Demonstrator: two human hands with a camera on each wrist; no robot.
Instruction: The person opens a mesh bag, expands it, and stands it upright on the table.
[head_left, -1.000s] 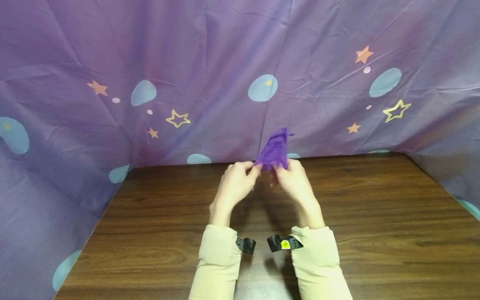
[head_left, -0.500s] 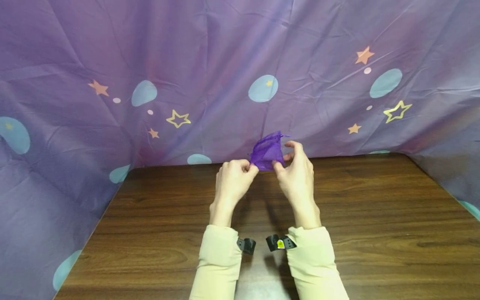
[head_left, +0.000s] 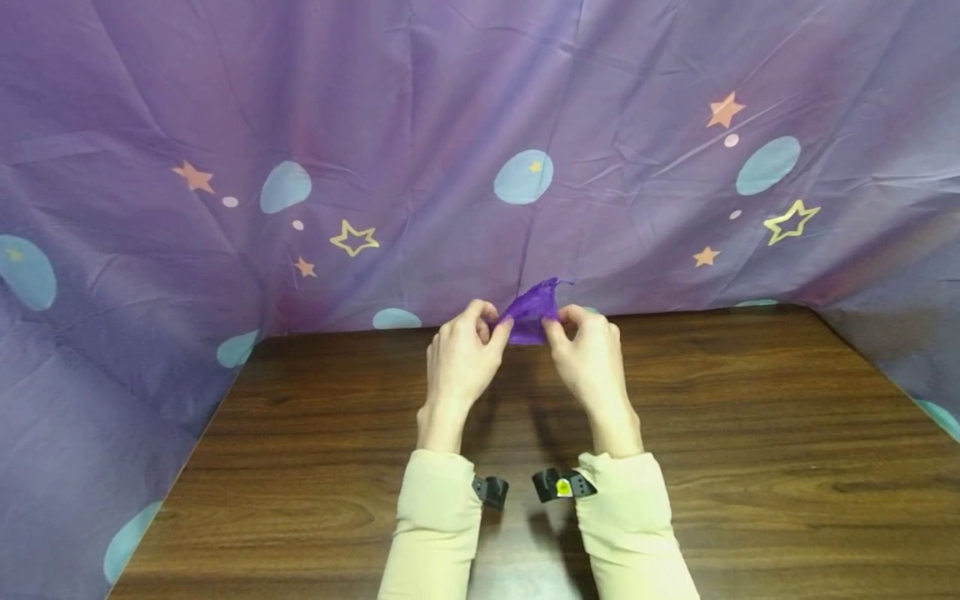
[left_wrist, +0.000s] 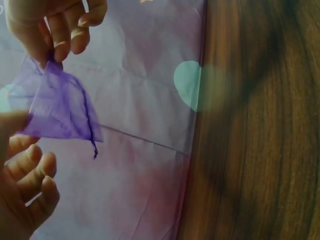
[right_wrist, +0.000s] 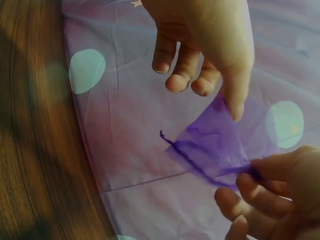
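A small sheer purple drawstring pouch (head_left: 531, 315) is held up above the far part of the table, before the curtain. The left hand (head_left: 461, 354) pinches its left side between thumb and index finger. Its right side is pinched by the right hand (head_left: 592, 358), thumb facing the head camera. In the left wrist view the pouch (left_wrist: 60, 105) spreads between both hands, and a dark cord tail dangles from its hem. From the right wrist, light passes through the mesh pouch (right_wrist: 215, 140); its other fingers hang loosely curled. I see nothing distinct inside it.
A dark wood-grain table (head_left: 735, 450) lies under the hands. A purple curtain (head_left: 435, 125) with stars and blue ovals rises behind its far edge and along both sides. Black camera mounts (head_left: 491, 492) sit at the wrists, against cream sleeves.
The right hand briefly raised its index finger from the pouch and now pinches again. The left hand has shifted slightly up, and the pouch's upper edge has sunk lower and folded.
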